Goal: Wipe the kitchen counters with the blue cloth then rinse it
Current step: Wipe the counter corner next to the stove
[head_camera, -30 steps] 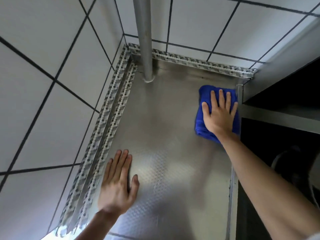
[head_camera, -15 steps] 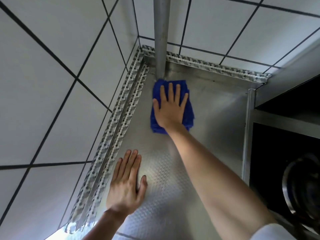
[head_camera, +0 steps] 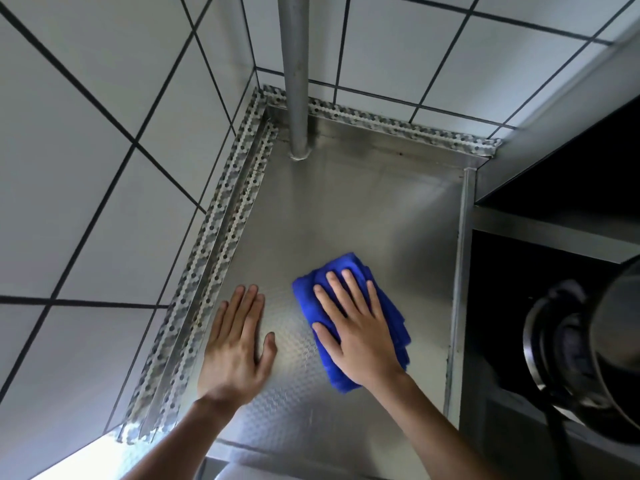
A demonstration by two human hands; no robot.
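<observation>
A folded blue cloth [head_camera: 391, 313] lies on the stainless steel counter [head_camera: 363, 209], near its front half. My right hand [head_camera: 356, 330] presses flat on the cloth with straight, spread fingers and covers much of it. My left hand [head_camera: 235, 344] rests flat on the bare counter just left of the cloth, fingers straight, not touching the cloth.
A grey vertical pipe [head_camera: 296, 81] meets the counter at the back corner. White tiled walls [head_camera: 86, 168] bound the left and back, edged by patterned metal trim [head_camera: 211, 258]. A raised counter lip [head_camera: 460, 271] borders a dark stove recess holding a metal pot [head_camera: 588, 348] at right.
My right hand has slid the cloth from the back right to the pipe, then toward me to the counter's front. My left hand has stayed flat in place.
</observation>
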